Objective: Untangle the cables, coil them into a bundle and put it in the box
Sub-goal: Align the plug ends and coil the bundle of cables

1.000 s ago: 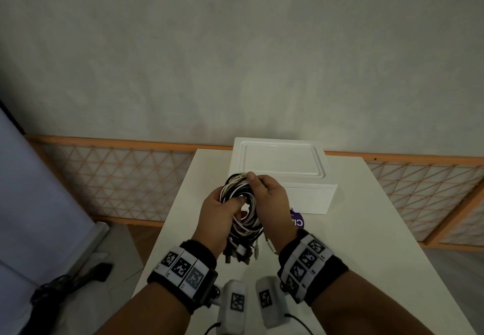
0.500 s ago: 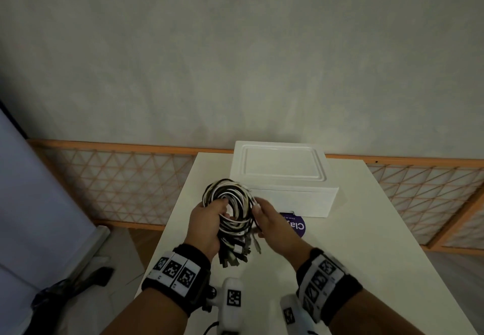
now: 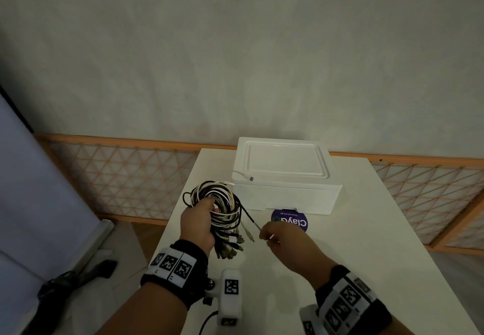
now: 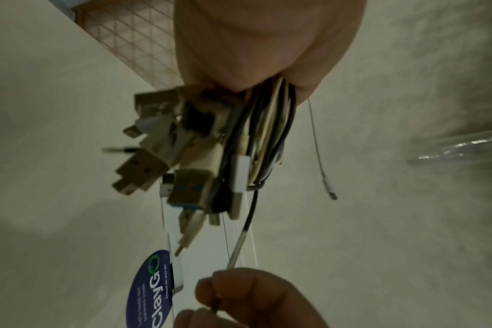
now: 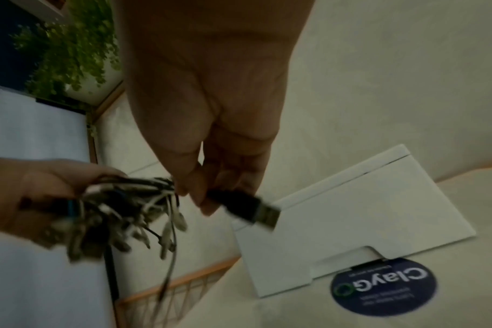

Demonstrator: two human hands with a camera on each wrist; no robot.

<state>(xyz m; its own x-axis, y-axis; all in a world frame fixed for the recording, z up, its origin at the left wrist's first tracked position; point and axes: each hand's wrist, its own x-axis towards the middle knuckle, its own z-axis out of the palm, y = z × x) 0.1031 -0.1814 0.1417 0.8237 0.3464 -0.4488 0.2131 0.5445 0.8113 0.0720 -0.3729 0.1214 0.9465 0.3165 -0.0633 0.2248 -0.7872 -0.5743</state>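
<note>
My left hand (image 3: pixel 197 226) grips a coil of black and white cables (image 3: pixel 218 199) above the table's left part, with several plugs (image 4: pixel 180 168) hanging below the fist. My right hand (image 3: pixel 277 237) pinches the black USB plug (image 5: pixel 247 209) of one black cable (image 3: pixel 247 215) drawn out to the right of the coil. The white box (image 3: pixel 285 177) stands shut behind the hands. One white cable end (image 3: pixel 243 174) lies on the box's lid.
A round purple sticker (image 3: pixel 289 220) lies on the white table (image 3: pixel 353 243) in front of the box. An orange lattice rail (image 3: pixel 117 172) runs behind the table. Dark gear (image 3: pixel 76 279) lies on the floor at the left.
My right hand let go of the coil and moved right and toward me, pulling one black cable end out. The left hand lowered the coil slightly to the left.
</note>
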